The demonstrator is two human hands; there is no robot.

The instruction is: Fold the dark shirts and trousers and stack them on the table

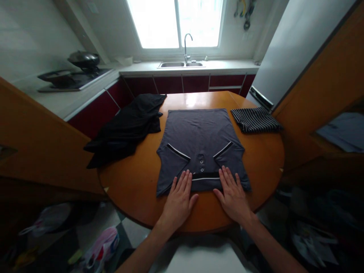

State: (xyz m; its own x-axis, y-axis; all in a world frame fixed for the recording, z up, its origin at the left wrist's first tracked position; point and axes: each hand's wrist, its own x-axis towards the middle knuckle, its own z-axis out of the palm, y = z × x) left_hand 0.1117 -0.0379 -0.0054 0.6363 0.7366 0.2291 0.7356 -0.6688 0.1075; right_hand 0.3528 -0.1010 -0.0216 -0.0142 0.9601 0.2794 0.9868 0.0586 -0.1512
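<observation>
A dark grey polo shirt (199, 129) lies spread on the round wooden table, its collar end toward me. Both sleeves are folded inward over the body, showing black and white trim. Between them is a short placket with snap buttons, above the black collar with its white stripe. My left hand (179, 201) rests flat on the collar's left end, fingers stretched out. On the collar's right end my right hand (231, 195) lies flat too, fingers slightly spread. Neither hand grips the cloth.
Black garments (131, 125) lie heaped at the table's left edge. A folded striped cloth (256, 119) lies at the right of the wooden table (127, 193). Behind are a counter with a sink (172, 65), a stove with a pot (83, 60), and a fridge (298, 49). Bags sit on the floor.
</observation>
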